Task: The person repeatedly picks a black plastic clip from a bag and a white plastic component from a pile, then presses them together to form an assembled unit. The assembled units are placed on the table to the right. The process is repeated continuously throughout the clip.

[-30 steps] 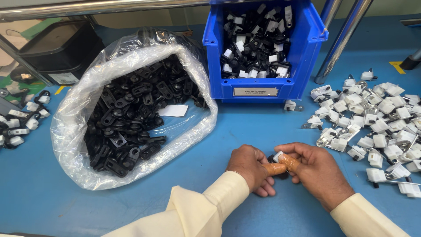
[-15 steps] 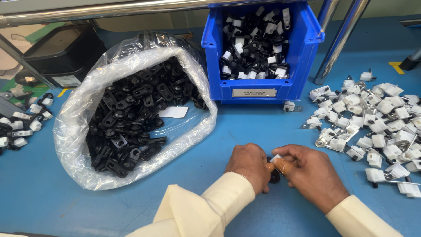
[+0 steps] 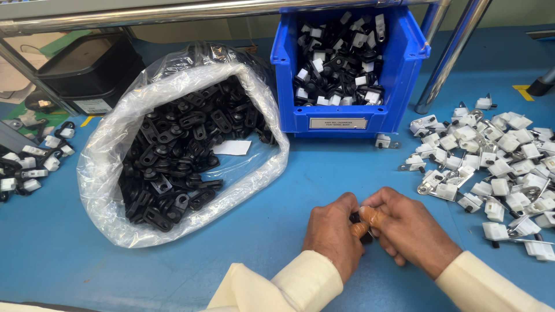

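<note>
On the blue table (image 3: 277, 190), both hands' fingers (image 3: 370, 216) pinch a small black part (image 3: 354, 218).

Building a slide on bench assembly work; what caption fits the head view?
Both hands, left hand and right hand, pinch a small part between bag and white pieces.

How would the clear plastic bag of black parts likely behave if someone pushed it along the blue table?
The bag looks thin and crinkled, so it would probably crumple rather than slide as one piece. It is heaped with black parts, so it is likely heavy and would drag on the table. Its mouth lies open, rolled back, so parts might spill.
</note>
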